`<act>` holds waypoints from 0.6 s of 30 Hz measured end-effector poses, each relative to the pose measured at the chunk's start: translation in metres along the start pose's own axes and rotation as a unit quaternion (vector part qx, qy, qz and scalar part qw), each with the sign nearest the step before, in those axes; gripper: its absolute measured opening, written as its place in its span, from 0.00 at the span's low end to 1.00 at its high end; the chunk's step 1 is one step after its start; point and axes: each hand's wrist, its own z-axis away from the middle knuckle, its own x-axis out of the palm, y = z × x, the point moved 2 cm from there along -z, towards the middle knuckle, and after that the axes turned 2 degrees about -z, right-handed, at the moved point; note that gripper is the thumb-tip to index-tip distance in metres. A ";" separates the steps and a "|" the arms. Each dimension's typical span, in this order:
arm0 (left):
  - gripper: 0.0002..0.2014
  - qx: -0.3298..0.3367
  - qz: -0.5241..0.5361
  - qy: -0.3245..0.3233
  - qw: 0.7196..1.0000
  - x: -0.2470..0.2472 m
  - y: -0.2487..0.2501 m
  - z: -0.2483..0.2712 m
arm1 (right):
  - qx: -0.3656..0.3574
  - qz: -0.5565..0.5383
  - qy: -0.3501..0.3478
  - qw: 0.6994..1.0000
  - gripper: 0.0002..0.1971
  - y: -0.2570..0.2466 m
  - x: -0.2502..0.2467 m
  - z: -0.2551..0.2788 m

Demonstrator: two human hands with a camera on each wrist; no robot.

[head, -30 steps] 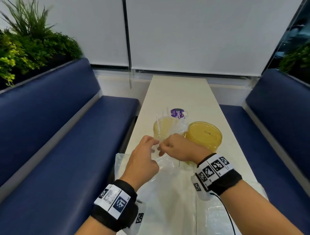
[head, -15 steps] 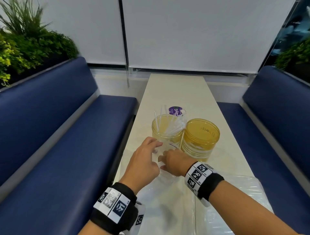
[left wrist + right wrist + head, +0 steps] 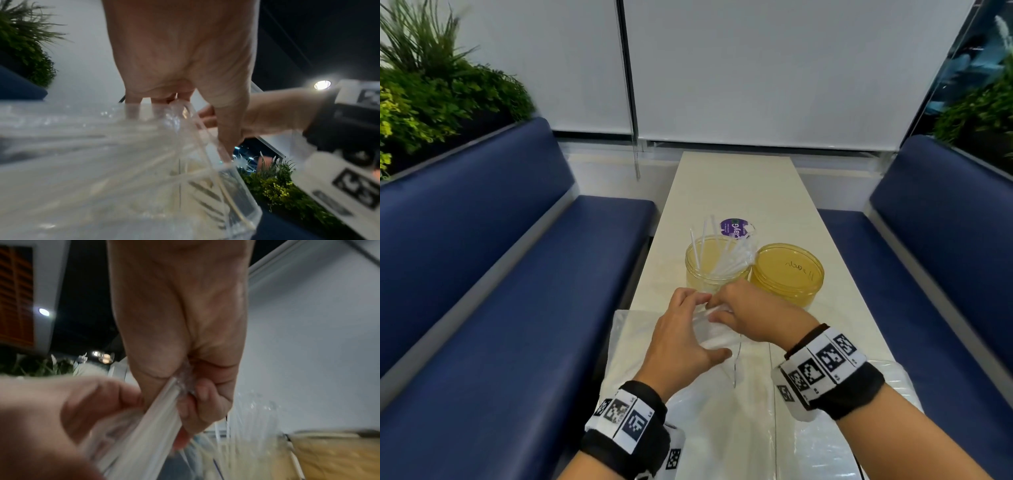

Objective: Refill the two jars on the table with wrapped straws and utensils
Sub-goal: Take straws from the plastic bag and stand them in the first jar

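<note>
Head view, writing: purple lid reads "ClayG"; amber lid bears an illegible scrawl.
Left hand: curled, holding clear bag.
Right hand: pinching wrapped straws.
Jars: open jar, closed jar, touching, mid-surface.

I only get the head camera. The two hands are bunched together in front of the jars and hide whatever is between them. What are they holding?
Observer: The right wrist camera looks up the palm. The right grip has its fingers curled round a bunch of white wrapped straws.
Operator: And the other hand, is it on the straws too?
Observer: I cannot tell that. The left wrist camera shows the left grip pinching the clear film of the bag, thumb on the near side and fingers behind it.
</note>
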 end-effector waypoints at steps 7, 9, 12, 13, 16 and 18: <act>0.17 -0.042 -0.006 0.128 0.991 0.007 0.003 -0.009 | -0.062 -0.035 0.100 0.992 0.10 -0.024 -0.030 0.014; 0.11 -0.055 0.021 0.162 0.985 0.006 0.004 -0.012 | -0.076 -0.027 0.153 0.985 0.12 -0.028 -0.034 0.013; 0.14 -0.057 0.065 0.170 0.982 0.004 0.007 -0.014 | -0.093 -0.078 0.257 0.959 0.21 -0.034 -0.031 0.009; 0.18 -0.055 0.080 0.171 0.980 0.005 0.008 -0.015 | -0.101 -0.128 0.282 0.945 0.21 -0.037 -0.026 0.007; 0.11 -0.050 0.130 0.183 0.973 0.008 0.006 -0.015 | -0.107 -0.261 0.270 0.921 0.14 -0.046 -0.010 -0.002; 0.06 -0.064 0.157 0.191 0.967 0.008 0.000 -0.016 | -0.084 -0.319 0.266 0.906 0.24 -0.045 -0.008 -0.005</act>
